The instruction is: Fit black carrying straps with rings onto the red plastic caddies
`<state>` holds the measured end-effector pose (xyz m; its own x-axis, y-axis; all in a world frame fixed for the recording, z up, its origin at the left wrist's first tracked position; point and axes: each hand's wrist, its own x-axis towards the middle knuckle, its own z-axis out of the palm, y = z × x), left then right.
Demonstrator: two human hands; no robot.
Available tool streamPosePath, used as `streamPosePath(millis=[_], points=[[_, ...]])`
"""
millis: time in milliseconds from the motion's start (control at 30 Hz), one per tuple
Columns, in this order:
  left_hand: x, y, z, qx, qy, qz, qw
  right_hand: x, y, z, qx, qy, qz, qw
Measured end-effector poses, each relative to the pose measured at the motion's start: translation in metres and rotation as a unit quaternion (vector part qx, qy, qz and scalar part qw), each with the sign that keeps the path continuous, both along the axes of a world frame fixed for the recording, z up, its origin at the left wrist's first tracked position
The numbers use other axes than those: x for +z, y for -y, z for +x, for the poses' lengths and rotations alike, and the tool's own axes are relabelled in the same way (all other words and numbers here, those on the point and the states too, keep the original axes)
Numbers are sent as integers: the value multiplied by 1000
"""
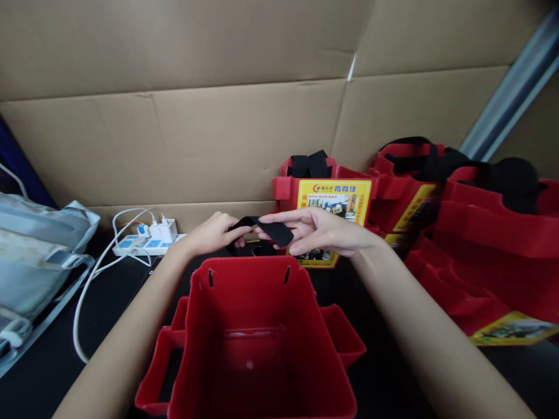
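A red plastic bucket (248,302) with side pockets stands right in front of me, its inside bare. Two narrow slots show near the top of its far wall. Just beyond that wall, a black strap (278,231) stretches between my hands. My left hand (218,231) is closed on the strap's left part, thumb against fingers. The strap's flat end lies across the fingers of my right hand (325,230), with the thumb below it. Part of the strap is hidden behind the bucket's rim and my left fingers.
Red buckets with black straps and yellow labels (334,185) stand at the back and right (493,244). A white power strip (152,244) with chargers and cables lies at the left, near a pale bag (39,256). Cardboard (218,139) forms the back wall.
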<state>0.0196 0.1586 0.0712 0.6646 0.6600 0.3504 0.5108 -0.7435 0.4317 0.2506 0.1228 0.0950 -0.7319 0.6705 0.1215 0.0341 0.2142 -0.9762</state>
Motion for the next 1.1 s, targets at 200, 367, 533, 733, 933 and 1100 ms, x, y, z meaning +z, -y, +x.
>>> streamPosePath(millis=[200, 367, 533, 733, 933, 1100], points=[[-3, 0, 2, -22, -44, -18, 999, 5, 4, -5, -119, 3, 29, 992], [-9, -10, -10, 94, -73, 12, 993, 14, 9, -2, -266, -58, 106, 956], [1, -8, -20, 61, 162, 30, 984, 22, 13, 7, -412, -142, 197, 878], [3, -3, -25, -124, 272, -152, 942, 22, 13, 13, -415, 98, 351, 834], [-10, -18, -26, 203, 25, -99, 974, 22, 19, 10, -182, 246, 310, 900], [-13, -18, -22, 262, -23, -50, 963, 18, 18, 4, -70, 287, 243, 924]])
